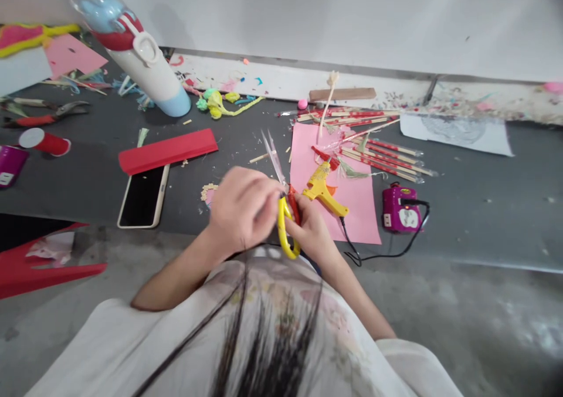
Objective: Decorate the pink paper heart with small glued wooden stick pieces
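My right hand (pixel 311 230) is closed around a pair of scissors (pixel 288 236) with yellow and red handles. Their slim metal blades point up and away over the table, slightly apart. Close beside them, my left hand (pixel 244 206) is curled with its fingertips pinched near the scissors' pivot; whatever it may hold is hidden. Under and beyond my right hand lies a sheet of pink paper (pixel 363 215), bearing a yellow glue gun (pixel 323 189) with a black cord. Just left of my left hand is a small beige-edged piece with pink in it (pixel 210 194).
Several red-and-beige wrapped sticks (pixel 378 156) lie at the back right. A purple power box (pixel 400 209) sits by the table edge with the cord. At left are a phone (pixel 143 200) under a red strip (pixel 169 151), a tall bottle (pixel 147 68), red thread (pixel 46 143) and pliers (pixel 48 115).
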Demonstrator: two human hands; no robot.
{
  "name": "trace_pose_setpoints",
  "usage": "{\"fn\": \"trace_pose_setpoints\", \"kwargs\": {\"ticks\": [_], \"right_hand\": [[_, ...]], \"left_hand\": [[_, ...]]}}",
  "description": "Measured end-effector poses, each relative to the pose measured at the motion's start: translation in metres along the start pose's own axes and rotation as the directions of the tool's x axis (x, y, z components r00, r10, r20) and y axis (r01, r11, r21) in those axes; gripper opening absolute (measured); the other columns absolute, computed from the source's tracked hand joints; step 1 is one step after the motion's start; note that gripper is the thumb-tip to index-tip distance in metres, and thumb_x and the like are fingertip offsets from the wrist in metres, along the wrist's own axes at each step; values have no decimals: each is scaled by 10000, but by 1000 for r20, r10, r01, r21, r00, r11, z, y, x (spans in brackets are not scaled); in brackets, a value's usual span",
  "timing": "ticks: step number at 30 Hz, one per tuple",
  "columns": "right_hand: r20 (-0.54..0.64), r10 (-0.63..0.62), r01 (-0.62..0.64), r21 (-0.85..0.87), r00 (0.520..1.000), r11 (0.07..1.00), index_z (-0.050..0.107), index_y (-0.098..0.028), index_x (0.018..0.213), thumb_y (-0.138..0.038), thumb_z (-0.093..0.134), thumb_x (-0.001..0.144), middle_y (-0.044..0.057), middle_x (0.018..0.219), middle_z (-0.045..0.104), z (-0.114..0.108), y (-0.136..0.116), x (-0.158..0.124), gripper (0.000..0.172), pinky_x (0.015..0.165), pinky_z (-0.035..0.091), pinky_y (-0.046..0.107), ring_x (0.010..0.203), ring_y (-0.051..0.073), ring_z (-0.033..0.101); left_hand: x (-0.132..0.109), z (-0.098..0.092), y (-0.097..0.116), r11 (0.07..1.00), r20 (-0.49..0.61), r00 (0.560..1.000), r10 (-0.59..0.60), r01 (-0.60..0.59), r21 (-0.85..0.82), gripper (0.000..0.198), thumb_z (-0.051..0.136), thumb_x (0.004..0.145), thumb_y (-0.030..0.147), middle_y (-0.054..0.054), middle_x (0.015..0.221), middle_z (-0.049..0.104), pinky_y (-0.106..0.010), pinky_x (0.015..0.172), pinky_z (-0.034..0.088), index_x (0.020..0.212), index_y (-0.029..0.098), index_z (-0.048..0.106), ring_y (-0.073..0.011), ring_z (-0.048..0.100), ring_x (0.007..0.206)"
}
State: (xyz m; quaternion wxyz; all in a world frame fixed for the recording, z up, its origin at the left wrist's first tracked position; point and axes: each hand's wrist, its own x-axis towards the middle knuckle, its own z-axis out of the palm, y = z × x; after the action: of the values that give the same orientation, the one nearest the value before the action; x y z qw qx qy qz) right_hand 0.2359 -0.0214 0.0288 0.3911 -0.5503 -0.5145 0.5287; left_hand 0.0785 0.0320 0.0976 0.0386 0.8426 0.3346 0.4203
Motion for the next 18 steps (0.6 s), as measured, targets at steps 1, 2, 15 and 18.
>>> {"fn": "trace_pose_setpoints", "kwargs": {"ticks": [1,2,15,18], "right_hand": [[-21,0,0,12,1000,1000,566,-184,1120,-331,646,871,-14,841,571,-4,1,-3,300,666,488,281,728,131,532],[-36,-1,2,26,999,1000,560,-196,1092,-314,654,849,-34,778,519,-8,1,-6,286,623,448,265,677,121,480],[28,43,-37,-187,999,982,525,-202,1002,-347,700,792,-3,850,527,-36,-5,-35,309,643,392,265,711,126,467],[-4,81,-79,-238,997,968,534,-204,995,-364,716,770,2,867,557,-38,-4,-39,330,647,390,270,721,133,489]], "left_hand": [[-2,-2,-7,995,-25,996,-83,84,53,142,523,864,124,-36,835,670,-326,771,480,935,204,617,-177,603,792],[-5,-2,-13,984,-51,989,-139,144,108,145,521,875,136,-48,848,667,-334,774,476,956,198,623,-185,602,799],[-26,16,-22,999,74,997,-34,33,21,207,514,933,126,-12,702,644,-256,677,447,748,185,585,-137,571,698],[-28,16,-19,999,93,995,-30,32,-22,237,511,940,141,-8,672,621,-257,669,453,718,189,579,-137,564,689]]}}
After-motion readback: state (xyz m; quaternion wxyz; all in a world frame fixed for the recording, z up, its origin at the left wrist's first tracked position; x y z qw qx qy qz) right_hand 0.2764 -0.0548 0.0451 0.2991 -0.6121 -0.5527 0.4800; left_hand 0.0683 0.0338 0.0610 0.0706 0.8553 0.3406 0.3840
